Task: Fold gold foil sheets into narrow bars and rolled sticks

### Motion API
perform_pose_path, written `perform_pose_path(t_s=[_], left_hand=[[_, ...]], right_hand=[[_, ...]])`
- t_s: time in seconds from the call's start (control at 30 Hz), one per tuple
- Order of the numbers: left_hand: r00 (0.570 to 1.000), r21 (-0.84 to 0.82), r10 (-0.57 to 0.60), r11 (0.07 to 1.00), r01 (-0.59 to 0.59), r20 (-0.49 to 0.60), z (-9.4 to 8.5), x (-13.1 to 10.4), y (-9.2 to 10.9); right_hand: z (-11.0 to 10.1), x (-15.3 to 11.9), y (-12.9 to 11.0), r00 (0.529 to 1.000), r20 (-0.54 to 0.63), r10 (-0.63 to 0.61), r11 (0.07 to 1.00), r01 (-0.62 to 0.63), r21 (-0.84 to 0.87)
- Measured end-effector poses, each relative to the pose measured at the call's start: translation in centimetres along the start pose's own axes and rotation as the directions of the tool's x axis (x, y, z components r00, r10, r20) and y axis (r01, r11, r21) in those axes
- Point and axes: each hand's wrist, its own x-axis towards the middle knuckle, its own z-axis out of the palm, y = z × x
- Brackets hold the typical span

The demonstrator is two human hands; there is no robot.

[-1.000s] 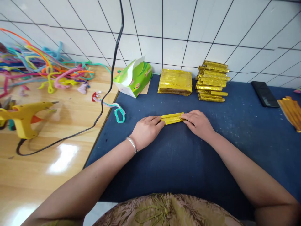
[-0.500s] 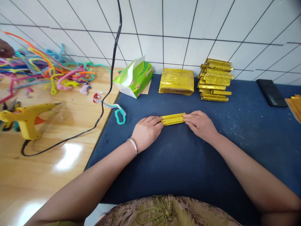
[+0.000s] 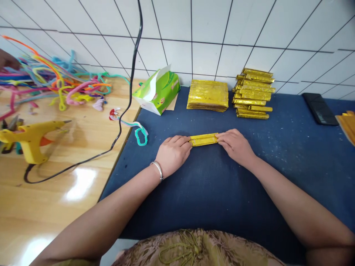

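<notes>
A narrow strip of folded gold foil paper lies on the dark blue table mat in front of me. My left hand grips its left end, the fingers together on the paper and a silver bangle at the wrist. At the other end my right hand pinches the strip between thumb and fingers. The ends of the paper are hidden under my fingertips. Beyond the hands sits a flat stack of gold foil paper, and right of it a pile of folded gold strips.
A green tissue pack stands by the tiled wall. To the left are a yellow glue gun, its black cord and colourful pipe cleaners, with another person's hand there. A black phone lies at right.
My hands and the strip hold nearly the same place; the strip's folds look slightly flatter. The other person's hand at far left has shifted a little to the right.
</notes>
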Motion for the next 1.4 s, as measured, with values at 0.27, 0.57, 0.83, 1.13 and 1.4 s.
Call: perform_pose_path(t_s=[0.27, 0.57, 0.83, 1.13, 1.4], left_hand=[[0.993, -0.16, -0.121, 0.98, 0.116, -0.019, 0.5, 0.1, -0.3], [0.985, -0.246, -0.17, 0.955, 0.164, 0.0, 0.6, 0.4, -0.5], [0.973, -0.305, -0.23, 0.929, 0.21, -0.029, 1.2, 1.0, -0.6], [0.962, -0.364, -0.271, 0.901, 0.236, -0.046, 1.5, 1.8, -0.6], [0.966, -0.305, -0.255, 0.924, 0.232, -0.036, 1.5, 2.1, -0.5]], right_hand=[[-0.3, 0.2, -0.5, 0.999, 0.005, 0.053, 0.998, -0.053, 0.043], [-0.1, 1.3, -0.8, 0.996, 0.0, 0.094, 0.995, -0.093, 0.038], [0.1, 1.8, -1.1, 0.987, -0.028, 0.16, 0.986, -0.158, 0.045], [0.2, 2.3, -0.8, 0.978, 0.001, 0.21, 0.977, -0.21, 0.033], [0.1, 3.1, -0.7, 0.969, 0.079, 0.236, 0.971, -0.231, -0.062]])
